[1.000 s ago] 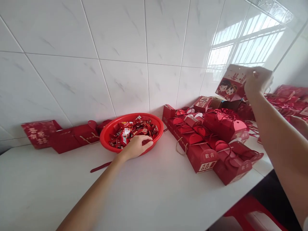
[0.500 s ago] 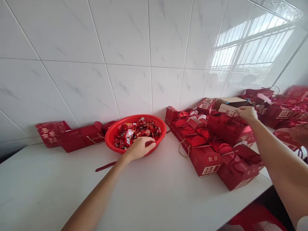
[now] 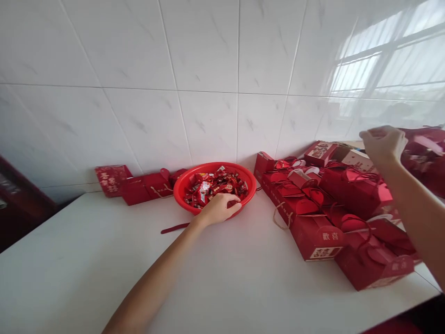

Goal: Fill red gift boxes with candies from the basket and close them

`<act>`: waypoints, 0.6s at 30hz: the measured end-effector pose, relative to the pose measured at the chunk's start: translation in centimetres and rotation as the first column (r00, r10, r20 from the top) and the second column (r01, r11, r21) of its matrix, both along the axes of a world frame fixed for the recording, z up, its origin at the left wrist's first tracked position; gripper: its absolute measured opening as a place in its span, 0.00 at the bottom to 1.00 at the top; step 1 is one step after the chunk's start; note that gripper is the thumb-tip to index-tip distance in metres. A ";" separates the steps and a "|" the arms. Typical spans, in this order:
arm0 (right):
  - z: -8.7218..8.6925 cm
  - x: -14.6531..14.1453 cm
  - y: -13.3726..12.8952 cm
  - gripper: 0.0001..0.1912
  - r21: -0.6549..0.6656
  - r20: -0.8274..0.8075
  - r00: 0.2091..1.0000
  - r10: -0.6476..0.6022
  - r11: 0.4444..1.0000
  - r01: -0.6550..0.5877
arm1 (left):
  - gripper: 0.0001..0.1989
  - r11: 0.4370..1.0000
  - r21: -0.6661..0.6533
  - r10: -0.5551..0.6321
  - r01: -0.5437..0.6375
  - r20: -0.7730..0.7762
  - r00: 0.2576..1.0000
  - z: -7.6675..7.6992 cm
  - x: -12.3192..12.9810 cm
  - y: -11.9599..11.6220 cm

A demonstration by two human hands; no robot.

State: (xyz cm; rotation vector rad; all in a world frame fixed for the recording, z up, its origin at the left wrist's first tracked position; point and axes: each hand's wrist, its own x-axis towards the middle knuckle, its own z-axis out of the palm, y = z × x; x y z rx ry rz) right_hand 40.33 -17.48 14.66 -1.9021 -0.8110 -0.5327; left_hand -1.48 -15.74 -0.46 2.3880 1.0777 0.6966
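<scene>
My left hand (image 3: 219, 208) rests over the near rim of a red plastic basket (image 3: 179, 194) that holds red-wrapped candies (image 3: 225, 188). Its fingers are curled, and what lies under them is hidden. My right hand (image 3: 384, 141) is raised at the right, above the red gift boxes (image 3: 321, 236), with its fingers curled; no object can be made out in it. Below and to its left, a cream-coloured box panel (image 3: 358, 158) lies among the boxes.
Two red boxes (image 3: 148, 188) and a patterned red bag or box (image 3: 111, 180) stand by the tiled wall on the left. A dark red strip (image 3: 174, 228) lies before the basket on the white table (image 3: 222, 278). More red packages (image 3: 426, 157) are at the far right.
The view has turned left, so things sit further right. My right hand has lifted away from the cream-coloured panel. My left hand has stayed at the basket's near rim.
</scene>
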 end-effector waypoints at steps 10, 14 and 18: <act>-11.7 -26.7 -6.0 0.06 -0.703 -0.236 -0.334 0.913 -0.397 -0.590 | 0.12 0.996 -0.086 -0.028 0.039 0.133 0.991 -0.2 0.0 0.0; -18.7 -34.1 -10.9 0.13 -0.755 -0.381 -0.571 0.727 -0.601 -0.262 | 0.11 0.989 -0.140 -0.020 0.055 0.237 0.971 -0.5 -0.1 0.3; -22.2 -38.1 -12.9 0.14 -0.677 -0.387 -0.567 0.727 -0.642 -0.360 | 0.11 0.977 -0.164 -0.057 0.138 0.420 0.906 0.0 -0.4 0.3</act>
